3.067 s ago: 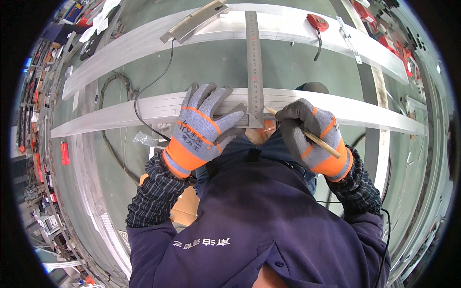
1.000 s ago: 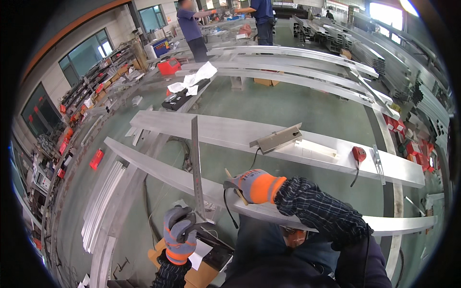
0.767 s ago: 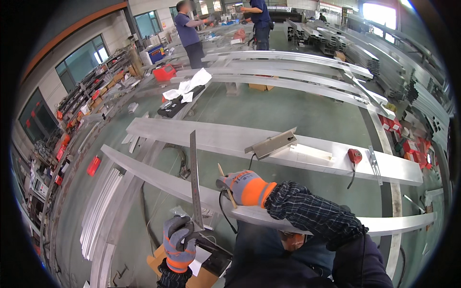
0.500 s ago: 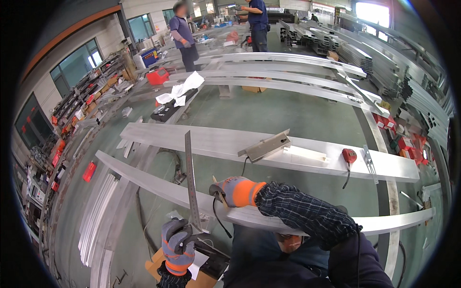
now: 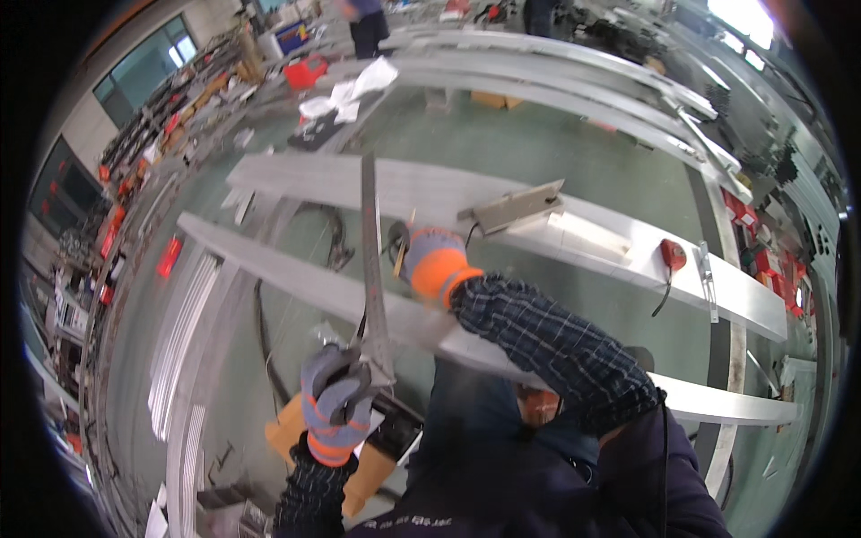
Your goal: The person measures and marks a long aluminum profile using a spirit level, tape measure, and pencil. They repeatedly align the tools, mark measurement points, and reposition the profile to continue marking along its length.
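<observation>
My left hand (image 5: 337, 403), in a grey and orange work glove, has its fingers curled at the foot of a steel square (image 5: 371, 242). The square's long blade stands up across the near aluminium profile (image 5: 296, 282). My right hand (image 5: 434, 260), gloved alike, pinches a thin yellowish pencil (image 5: 399, 258) just right of the blade, above the near profile's far edge. A thin black cord shows beside this hand. Beyond it, a metal bracket-like piece (image 5: 518, 208) lies on the second, wider profile (image 5: 413, 184).
A red tape measure (image 5: 673, 255) and a slim metal bar (image 5: 708, 282) rest on the wider profile's right part. An opened cardboard box (image 5: 368, 480) sits below my left hand. Stacked white strips (image 5: 184, 345) lie at left. A person (image 5: 366, 27) stands at the back.
The view has tipped downward, so the benches sit higher in the picture. My right hand now appears closer to the square's blade, still with the pencil. My left hand stays at the square's foot.
</observation>
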